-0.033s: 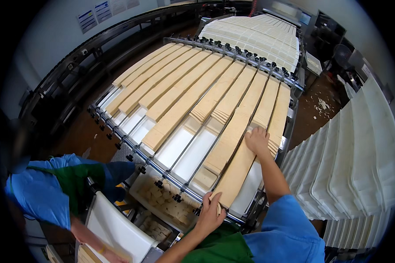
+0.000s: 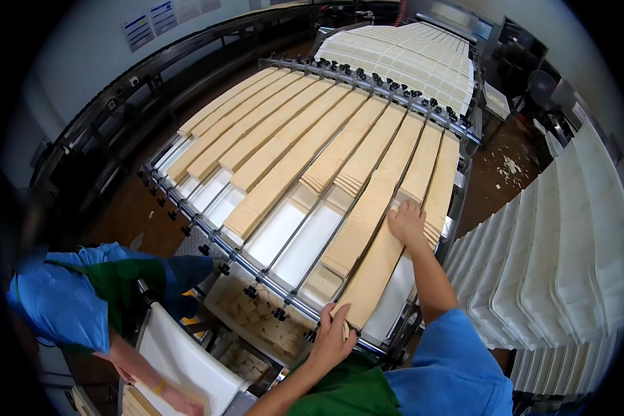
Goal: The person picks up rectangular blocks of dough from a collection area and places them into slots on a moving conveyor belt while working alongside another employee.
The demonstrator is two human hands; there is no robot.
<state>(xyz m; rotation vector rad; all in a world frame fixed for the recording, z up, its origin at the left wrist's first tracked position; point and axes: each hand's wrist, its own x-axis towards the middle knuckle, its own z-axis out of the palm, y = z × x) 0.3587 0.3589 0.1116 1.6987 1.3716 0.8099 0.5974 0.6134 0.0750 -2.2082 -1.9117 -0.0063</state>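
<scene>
A long stack of thin, pale tan strips (image 2: 371, 281) lies in a lane at the near right of a slatted table (image 2: 263, 239). Around the near end of this stack, my left hand (image 2: 331, 340) is closed, with thin layers showing between its fingers. My right hand (image 2: 408, 223) grips the far end, thumb at the left and fingers over the top. Beside it on the left lies another tan stack (image 2: 364, 225), overlapping shorter pieces. More tan stacks (image 2: 291, 166) fill the neighbouring lanes, parted by thin metal rods. The undersides of my fingers are hidden.
A metal bar with black knobs (image 2: 218, 239) edges the table's near side. Below it stands a bin of tan scraps (image 2: 256, 312). At the left, a co-worker's arm (image 2: 142, 371) reaches over a white surface (image 2: 180, 347). Pleated white sheets (image 2: 541, 270) hang at the right.
The co-worker's forearm and hand at the lower left have shifted a little to the right. My two hands and the stack between them stay in place.
</scene>
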